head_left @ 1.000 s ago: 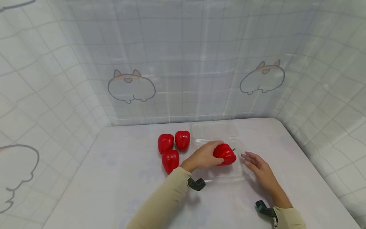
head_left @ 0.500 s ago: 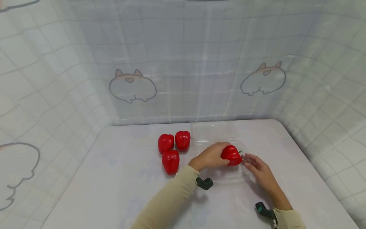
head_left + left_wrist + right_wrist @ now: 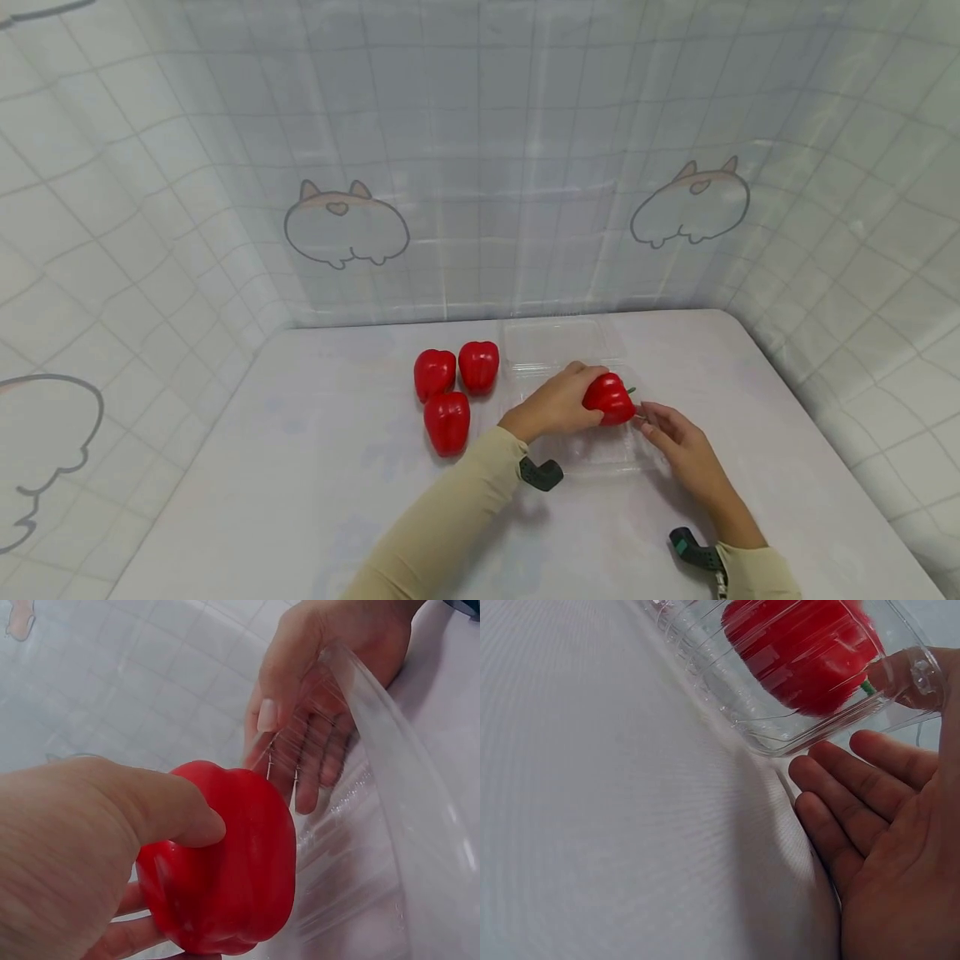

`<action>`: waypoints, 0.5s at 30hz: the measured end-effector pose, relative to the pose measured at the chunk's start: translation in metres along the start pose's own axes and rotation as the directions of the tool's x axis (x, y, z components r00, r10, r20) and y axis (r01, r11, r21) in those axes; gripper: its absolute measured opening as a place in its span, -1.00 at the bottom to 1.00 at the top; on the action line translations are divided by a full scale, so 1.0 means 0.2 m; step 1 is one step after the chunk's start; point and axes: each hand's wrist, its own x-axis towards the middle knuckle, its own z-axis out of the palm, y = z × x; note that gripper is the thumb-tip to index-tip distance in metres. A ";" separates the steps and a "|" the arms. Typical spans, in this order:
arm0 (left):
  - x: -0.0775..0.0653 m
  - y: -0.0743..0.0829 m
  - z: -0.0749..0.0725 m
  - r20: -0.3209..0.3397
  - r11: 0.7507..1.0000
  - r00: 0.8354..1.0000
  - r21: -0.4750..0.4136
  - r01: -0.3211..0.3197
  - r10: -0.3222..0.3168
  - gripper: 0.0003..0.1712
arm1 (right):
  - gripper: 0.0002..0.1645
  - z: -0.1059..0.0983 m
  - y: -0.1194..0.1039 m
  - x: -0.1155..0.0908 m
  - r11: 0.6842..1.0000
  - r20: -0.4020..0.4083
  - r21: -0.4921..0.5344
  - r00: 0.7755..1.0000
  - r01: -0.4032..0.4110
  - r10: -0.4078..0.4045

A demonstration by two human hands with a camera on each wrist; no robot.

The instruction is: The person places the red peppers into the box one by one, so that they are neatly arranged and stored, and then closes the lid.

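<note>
My left hand (image 3: pixel 557 404) grips a red bell pepper (image 3: pixel 611 400) with a green stem, thumb on its near side in the left wrist view. The pepper is over the right part of a clear plastic clamshell box (image 3: pixel 600 472), whose lid (image 3: pixel 555 340) lies folded back behind it. At the box's right edge, my right hand (image 3: pixel 686 450) holds the side wall. In the right wrist view its thumb (image 3: pixel 907 679) is inside the rim and its fingers (image 3: pixel 847 799) are extended outside. Whether the pepper touches the box floor, I cannot tell.
Three more red bell peppers stand close together left of the box: one at the back left (image 3: pixel 434 375), one at the back right (image 3: pixel 478 367), one in front (image 3: pixel 447 425). Patterned curtains (image 3: pixel 480 167) surround the white table (image 3: pixel 300 467) at the back and sides.
The left hand has carried the bell pepper to the right, towards the box's right wall, then slightly up in view. The right hand has stayed almost still at the box's edge.
</note>
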 end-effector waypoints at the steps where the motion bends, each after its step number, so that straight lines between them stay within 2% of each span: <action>1: 0.00 0.00 0.00 0.001 1.000 1.000 0.002 -0.001 0.001 -0.20 | -0.36 0.00 0.00 0.00 1.000 -0.001 0.001 1.000 0.002 -0.002; 10: 0.02 -0.01 0.01 0.009 1.000 1.000 0.027 0.000 0.000 -0.23 | -0.42 0.00 0.00 0.00 1.000 -0.009 -0.001 1.000 0.000 0.000; 15: 0.02 -0.01 0.02 0.010 0.995 1.000 0.095 0.003 -0.004 -0.23 | -0.43 0.01 0.00 0.00 1.000 -0.003 -0.016 1.000 0.002 -0.002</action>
